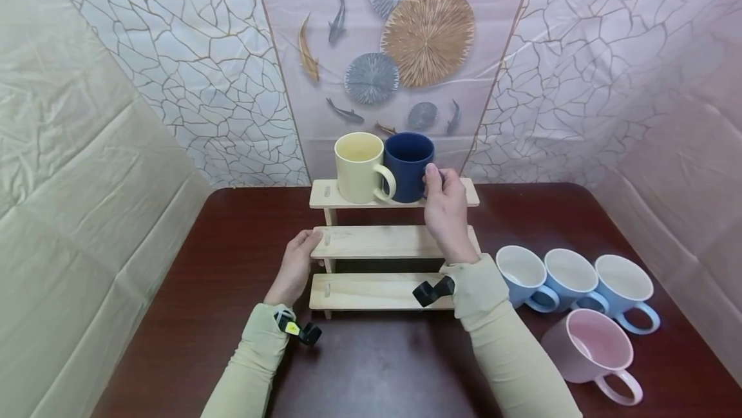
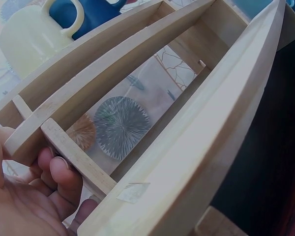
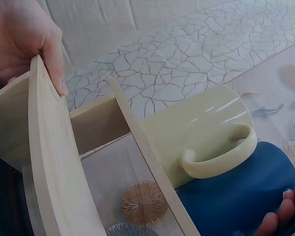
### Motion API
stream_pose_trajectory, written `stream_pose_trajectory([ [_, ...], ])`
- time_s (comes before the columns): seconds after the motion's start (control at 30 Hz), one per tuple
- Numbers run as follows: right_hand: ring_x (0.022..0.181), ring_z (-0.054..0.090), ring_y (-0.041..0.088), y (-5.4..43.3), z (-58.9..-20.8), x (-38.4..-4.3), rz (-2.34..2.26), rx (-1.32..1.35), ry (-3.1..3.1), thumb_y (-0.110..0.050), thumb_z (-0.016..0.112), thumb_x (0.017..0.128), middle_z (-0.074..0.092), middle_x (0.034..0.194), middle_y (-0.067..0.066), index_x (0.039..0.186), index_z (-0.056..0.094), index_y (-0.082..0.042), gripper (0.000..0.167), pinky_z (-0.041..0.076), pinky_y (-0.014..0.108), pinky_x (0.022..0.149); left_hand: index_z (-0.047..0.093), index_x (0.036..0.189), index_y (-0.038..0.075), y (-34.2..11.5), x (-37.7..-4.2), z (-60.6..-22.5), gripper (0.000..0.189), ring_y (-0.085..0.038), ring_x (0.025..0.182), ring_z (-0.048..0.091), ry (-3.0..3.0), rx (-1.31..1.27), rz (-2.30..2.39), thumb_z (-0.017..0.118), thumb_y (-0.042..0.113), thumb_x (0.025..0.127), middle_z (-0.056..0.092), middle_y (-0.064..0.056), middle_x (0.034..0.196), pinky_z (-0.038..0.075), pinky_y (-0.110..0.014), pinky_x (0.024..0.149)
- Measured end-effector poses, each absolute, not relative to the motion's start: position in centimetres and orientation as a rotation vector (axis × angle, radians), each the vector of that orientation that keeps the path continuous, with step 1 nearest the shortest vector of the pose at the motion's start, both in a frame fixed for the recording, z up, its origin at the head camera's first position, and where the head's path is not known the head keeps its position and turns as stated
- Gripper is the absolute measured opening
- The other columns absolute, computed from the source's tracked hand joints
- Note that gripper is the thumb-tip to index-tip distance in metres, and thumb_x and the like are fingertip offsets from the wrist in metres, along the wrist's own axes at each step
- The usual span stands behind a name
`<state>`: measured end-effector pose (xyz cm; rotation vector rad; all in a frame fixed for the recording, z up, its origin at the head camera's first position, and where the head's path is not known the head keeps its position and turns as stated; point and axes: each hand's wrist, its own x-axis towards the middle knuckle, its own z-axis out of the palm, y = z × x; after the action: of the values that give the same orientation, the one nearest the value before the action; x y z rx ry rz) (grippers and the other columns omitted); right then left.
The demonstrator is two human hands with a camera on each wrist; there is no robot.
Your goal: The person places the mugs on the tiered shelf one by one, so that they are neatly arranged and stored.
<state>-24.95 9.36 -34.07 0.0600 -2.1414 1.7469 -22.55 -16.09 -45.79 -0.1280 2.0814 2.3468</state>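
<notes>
A three-tier wooden shelf point(image 1: 377, 242) stands on the dark table. On its top tier a yellow mug point(image 1: 356, 173) sits beside a dark blue mug point(image 1: 406, 170), the two touching or nearly so. My right hand point(image 1: 447, 212) holds the blue mug by its handle, which the fingers mostly hide. In the right wrist view, fingertips point(image 3: 270, 223) lie against the side of the blue mug. My left hand point(image 1: 295, 266) grips the left end of the middle tier, thumb above; the left wrist view shows its fingers point(image 2: 64, 182) curled beneath the board.
At the right of the table, three light blue mugs point(image 1: 570, 276) stand in a row, close to my right forearm. A pink mug point(image 1: 591, 347) is in front of them. Patterned cloth point(image 1: 214, 70) hangs behind the shelf.
</notes>
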Motion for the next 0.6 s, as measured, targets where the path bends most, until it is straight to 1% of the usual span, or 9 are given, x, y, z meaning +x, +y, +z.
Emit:
stream_pose_trajectory([
  [0.33,0.078,0.044,0.022,9.06,-34.12,-24.85,1.743,0.072,-2.129,-0.041,0.044,0.103,0.046,0.082,0.008,0.098,0.051,-0.001,0.040,0.035,0.031,0.070,0.053,0.108,0.000,-16.15,-22.41,-45.55,0.030,-0.018,0.075,0.050,2.067,-0.112,2.362,0.049,0.029,0.103,0.054,-0.008,0.088,0.043,-0.027,0.064],
  [0.6,0.080,0.046,0.022,8.66,-34.34,-25.01,1.700,0.051,-2.116,-0.039,0.046,0.103,0.051,0.084,0.009,0.099,0.054,0.000,0.041,0.037,0.031,0.073,0.052,0.106,0.001,-15.96,-22.61,-45.86,0.027,-0.017,0.072,0.049,2.046,-0.114,2.377,0.049,0.027,0.103,0.053,-0.007,0.087,0.042,-0.026,0.063],
])
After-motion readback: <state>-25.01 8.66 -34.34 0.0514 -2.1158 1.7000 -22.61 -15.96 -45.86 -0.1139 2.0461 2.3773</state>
